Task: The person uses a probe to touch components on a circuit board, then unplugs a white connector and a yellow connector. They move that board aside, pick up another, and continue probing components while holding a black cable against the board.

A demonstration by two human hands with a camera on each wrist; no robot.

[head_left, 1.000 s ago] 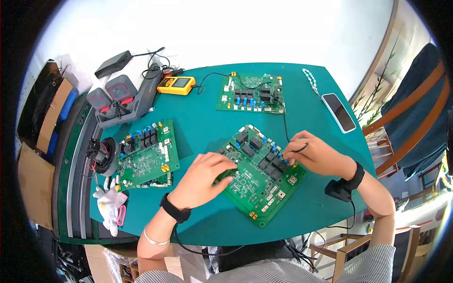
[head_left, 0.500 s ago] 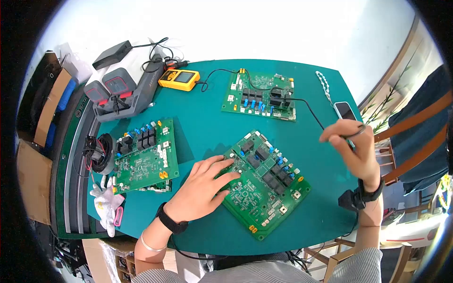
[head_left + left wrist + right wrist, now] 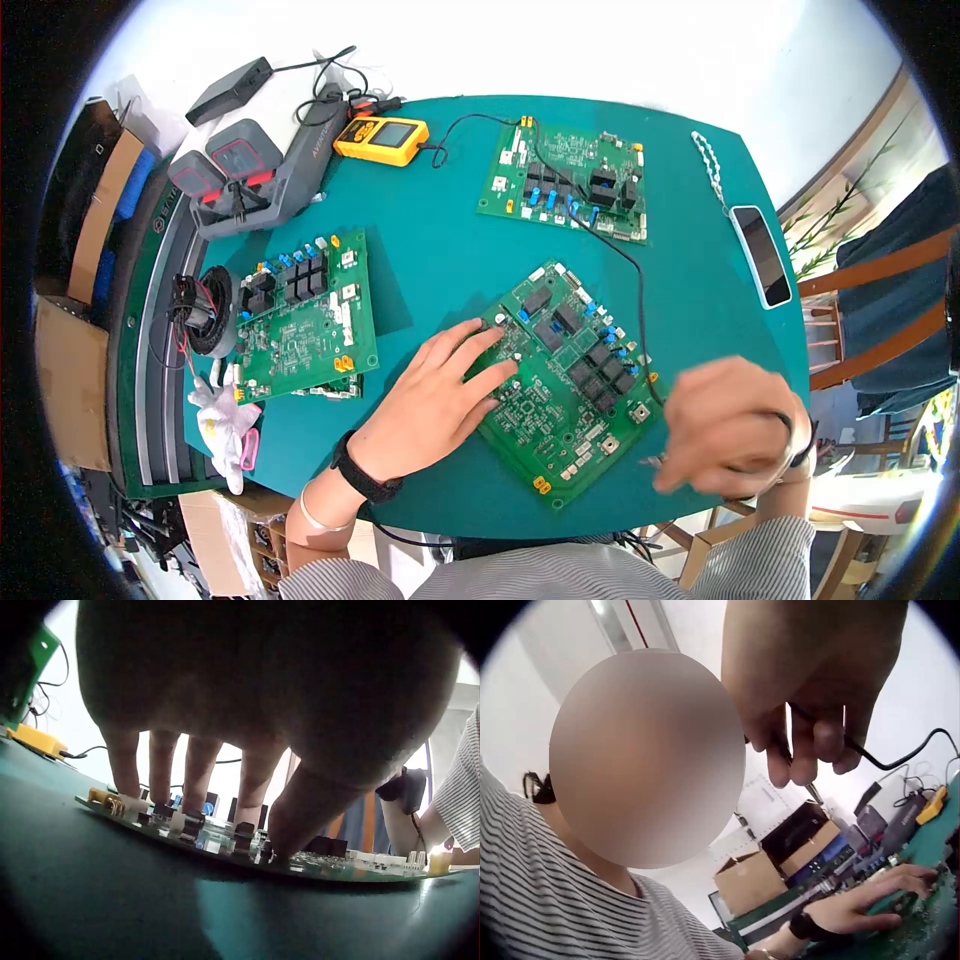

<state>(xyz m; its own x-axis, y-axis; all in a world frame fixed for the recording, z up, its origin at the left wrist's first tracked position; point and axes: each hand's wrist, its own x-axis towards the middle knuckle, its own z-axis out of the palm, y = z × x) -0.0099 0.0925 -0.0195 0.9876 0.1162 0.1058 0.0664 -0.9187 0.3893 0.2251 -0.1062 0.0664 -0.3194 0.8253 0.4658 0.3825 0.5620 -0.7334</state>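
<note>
Left hand [image 3: 440,400]: reaching in from the near left, wrist low, palm down over the left corner of the circuit board [image 3: 585,390].
Left fingers [image 3: 196,769]: spreading out nearly straight, tips pressing on the board's parts, gripping nothing.
Right hand [image 3: 730,425]: hovering just off the board's near-right edge, blurring in the head view, knuckles up.
Right fingers [image 3: 780,761]: curling together and pinching a thin probe [image 3: 814,793].
Probe: standing roughly upright in the wrist view, metal tip pointing down below the fingertips, black wire [image 3: 632,270] trailing away over the board toward the far board [image 3: 565,170].
Circuit board: lying flat on the green table [image 3: 430,250] in front of the person, turning cornerwise with one corner pointing at the person; looking nearly square, so showing no clear long axis.
Meter [image 3: 382,138]: sitting at the table's far left edge.
</note>
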